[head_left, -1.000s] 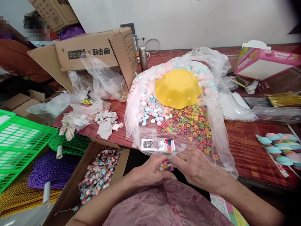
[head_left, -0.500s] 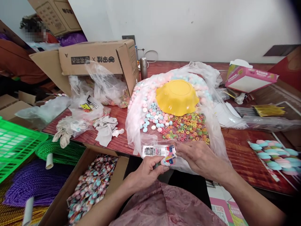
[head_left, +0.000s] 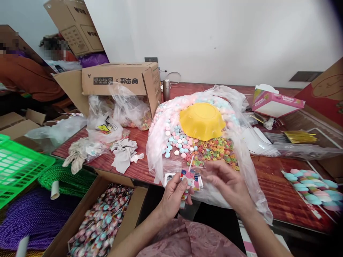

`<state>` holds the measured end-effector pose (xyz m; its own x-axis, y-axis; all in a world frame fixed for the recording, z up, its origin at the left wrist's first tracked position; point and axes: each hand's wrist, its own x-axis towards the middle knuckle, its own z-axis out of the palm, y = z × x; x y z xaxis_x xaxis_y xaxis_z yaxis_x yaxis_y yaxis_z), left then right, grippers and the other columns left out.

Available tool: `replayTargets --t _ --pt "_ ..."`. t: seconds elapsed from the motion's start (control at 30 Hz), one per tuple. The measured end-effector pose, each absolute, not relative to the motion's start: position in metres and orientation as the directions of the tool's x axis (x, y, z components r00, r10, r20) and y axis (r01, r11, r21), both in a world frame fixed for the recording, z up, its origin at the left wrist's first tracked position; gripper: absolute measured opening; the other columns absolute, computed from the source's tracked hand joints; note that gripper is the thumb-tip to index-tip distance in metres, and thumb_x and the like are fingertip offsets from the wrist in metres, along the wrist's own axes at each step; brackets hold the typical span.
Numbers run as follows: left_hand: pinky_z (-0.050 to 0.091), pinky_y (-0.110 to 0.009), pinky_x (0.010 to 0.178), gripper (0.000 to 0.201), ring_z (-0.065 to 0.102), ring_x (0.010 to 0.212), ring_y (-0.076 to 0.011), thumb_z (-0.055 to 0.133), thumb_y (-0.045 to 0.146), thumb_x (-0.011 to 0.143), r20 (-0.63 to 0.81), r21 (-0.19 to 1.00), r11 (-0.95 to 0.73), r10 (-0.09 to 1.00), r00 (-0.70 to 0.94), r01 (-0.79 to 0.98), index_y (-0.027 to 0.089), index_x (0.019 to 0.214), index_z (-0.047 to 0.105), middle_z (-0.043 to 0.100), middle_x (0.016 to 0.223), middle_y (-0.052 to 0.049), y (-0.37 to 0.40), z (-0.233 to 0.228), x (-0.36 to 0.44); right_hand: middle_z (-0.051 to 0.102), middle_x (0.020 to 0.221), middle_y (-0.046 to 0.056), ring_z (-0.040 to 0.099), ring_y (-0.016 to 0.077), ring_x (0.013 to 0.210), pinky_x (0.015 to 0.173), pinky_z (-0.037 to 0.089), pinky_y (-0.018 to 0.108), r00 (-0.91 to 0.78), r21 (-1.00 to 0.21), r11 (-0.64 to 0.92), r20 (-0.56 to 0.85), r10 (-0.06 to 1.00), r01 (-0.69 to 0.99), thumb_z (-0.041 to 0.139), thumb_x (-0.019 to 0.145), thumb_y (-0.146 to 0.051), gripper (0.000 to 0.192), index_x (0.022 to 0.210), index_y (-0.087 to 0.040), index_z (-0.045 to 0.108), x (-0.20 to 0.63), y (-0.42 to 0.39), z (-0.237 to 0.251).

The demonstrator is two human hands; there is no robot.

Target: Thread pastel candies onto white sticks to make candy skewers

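My left hand pinches a candy stick, its white stick pointing up. A colourful printed card sits against that stick under my thumb, and some candy shows below my fingers. My right hand is a little to the right, fingers apart and holding nothing visible. Between the hands lies a stack of printed cards at the bag's near edge. Beyond them spreads a clear plastic bag with pink and blue candies and ring-shaped gummies. An upturned yellow bowl rests on it.
On the left stand a cardboard box, crumpled gloves and a green basket. Below is a carton of finished candy sticks. More candy skewers lie at right, near gold ties. Other people sit at far left.
My right hand has moved off the cards and opened. My left hand has drawn slightly back, and a card now shows against the upright stick in it. The view has tilted up slightly.
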<state>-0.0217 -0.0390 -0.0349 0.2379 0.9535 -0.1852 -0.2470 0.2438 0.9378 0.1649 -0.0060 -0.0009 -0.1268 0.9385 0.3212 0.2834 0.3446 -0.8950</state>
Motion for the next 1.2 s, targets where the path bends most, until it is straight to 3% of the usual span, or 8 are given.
replayTargets --t 0.17,0.5,0.57,0.67,0.73,0.83,1.03,1.2 --pt "0.045 -0.021 0.064 0.044 0.056 0.066 -0.0107 0.053 0.059 0.091 -0.093 0.985 0.116 0.980 0.174 -0.130 0.017 0.086 0.063 0.061 0.073 0.000 -0.039 -0.033 -0.008 0.063 0.075 0.001 0.059 0.0135 0.063 0.057 0.049 0.025 -0.058 -0.934 0.334 0.329 0.942 0.125 0.067 0.088 -0.031 0.012 0.083 -0.020 0.070 0.138 -0.031 -0.020" --pt "0.042 -0.025 0.063 0.060 0.047 0.065 -0.0126 0.044 0.076 0.086 -0.081 0.997 0.078 0.978 0.190 0.025 0.018 0.072 0.052 0.053 0.070 -0.001 -0.040 -0.033 0.003 0.066 0.077 0.004 0.060 0.0171 0.073 0.068 0.049 0.032 0.039 -0.644 0.633 0.713 0.700 0.429 0.053 0.091 -0.013 0.016 0.086 -0.020 0.066 0.130 -0.028 -0.029" --pt "0.040 -0.024 0.057 0.057 0.047 0.060 -0.0111 0.047 0.074 0.086 -0.139 0.990 0.139 0.954 0.264 0.020 0.018 0.076 0.053 0.053 0.066 0.000 -0.037 -0.030 -0.001 0.064 0.075 0.003 0.060 0.0169 0.071 0.066 0.050 0.032 0.068 -0.771 0.562 0.605 0.793 0.300 0.057 0.090 -0.019 0.013 0.080 -0.021 0.066 0.129 -0.024 -0.034" --pt "0.036 -0.021 0.051 0.053 0.051 0.053 -0.0092 0.054 0.069 0.085 -0.228 0.962 0.266 0.903 0.365 -0.055 0.016 0.080 0.054 0.057 0.065 0.000 -0.033 -0.028 -0.006 0.059 0.071 -0.001 0.056 0.0127 0.051 0.046 0.046 0.026 -0.028 -0.971 0.203 0.208 0.978 -0.126 0.068 0.084 -0.034 0.016 0.079 -0.020 0.062 0.130 -0.019 -0.040" --pt "0.035 -0.020 0.050 0.051 0.056 0.052 -0.0095 0.059 0.066 0.083 -0.258 0.926 0.346 0.871 0.417 -0.150 0.015 0.079 0.054 0.062 0.070 -0.002 -0.032 -0.027 -0.008 0.060 0.070 -0.003 0.050 0.0093 0.039 0.035 0.040 0.023 -0.193 -0.937 -0.082 -0.016 0.981 -0.340 0.075 0.078 -0.040 0.027 0.091 -0.020 0.063 0.132 -0.019 -0.044" --pt "0.035 -0.020 0.047 0.049 0.059 0.049 -0.0107 0.065 0.060 0.080 -0.297 0.852 0.470 0.795 0.529 -0.229 0.014 0.072 0.052 0.066 0.070 -0.006 -0.031 -0.026 -0.012 0.060 0.063 -0.003 0.049 0.0092 0.034 0.033 0.036 0.020 -0.351 -0.885 -0.242 -0.096 0.931 -0.398 0.075 0.076 -0.045 0.034 0.094 -0.018 0.063 0.138 -0.022 -0.045" --pt "0.036 -0.019 0.047 0.049 0.054 0.048 -0.0074 0.070 0.060 0.077 -0.320 0.821 0.547 0.679 0.661 -0.164 0.015 0.069 0.051 0.061 0.065 -0.002 -0.024 -0.026 -0.026 0.055 0.063 -0.002 0.054 0.0115 0.050 0.047 0.043 0.024 -0.140 -0.985 0.086 0.107 0.984 -0.149 0.072 0.081 -0.043 0.031 0.067 -0.018 0.058 0.142 -0.027 -0.044" --pt "0.037 -0.019 0.055 0.051 0.050 0.055 -0.0057 0.066 0.064 0.078 -0.310 0.912 0.409 0.719 0.622 -0.018 0.014 0.074 0.057 0.056 0.069 0.000 -0.019 -0.023 -0.033 0.053 0.061 -0.001 0.050 0.0120 0.057 0.054 0.041 0.025 -0.059 -0.884 0.392 0.390 0.919 0.254 0.057 0.093 -0.031 0.033 0.062 -0.019 0.053 0.136 -0.030 -0.049"
